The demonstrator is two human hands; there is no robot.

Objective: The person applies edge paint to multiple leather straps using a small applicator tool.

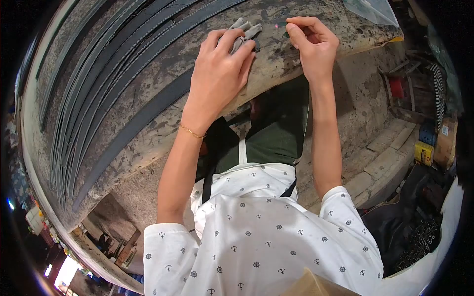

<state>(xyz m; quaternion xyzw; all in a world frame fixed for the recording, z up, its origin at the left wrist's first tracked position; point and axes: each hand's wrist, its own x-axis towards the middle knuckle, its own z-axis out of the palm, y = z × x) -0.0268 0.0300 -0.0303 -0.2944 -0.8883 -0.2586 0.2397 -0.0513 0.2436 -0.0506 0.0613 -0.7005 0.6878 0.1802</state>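
Note:
My left hand (219, 64) is closed around a bunched grey cloth (240, 39), its folds sticking out past the fingertips. It rests on the near part of a dark strap (143, 118), which looks like a belt strip and runs off to the lower left; the strap's other end is mostly hidden under the hand. To the right, my right hand (316, 44) pinches thumb and forefinger on a small thin dark item (280, 23) with a pinkish spot near it. What kind of item it is cannot be made out. The two hands are apart, both over the worktable.
Several long dark straps with stitched edges (113, 74) lie curved across the stained worktable (163, 64). A clear plastic bag or container (373, 11) sits at the far right. On the right are a stool-like frame (402, 89), a yellow box (423, 153) and a dark bag (400, 217).

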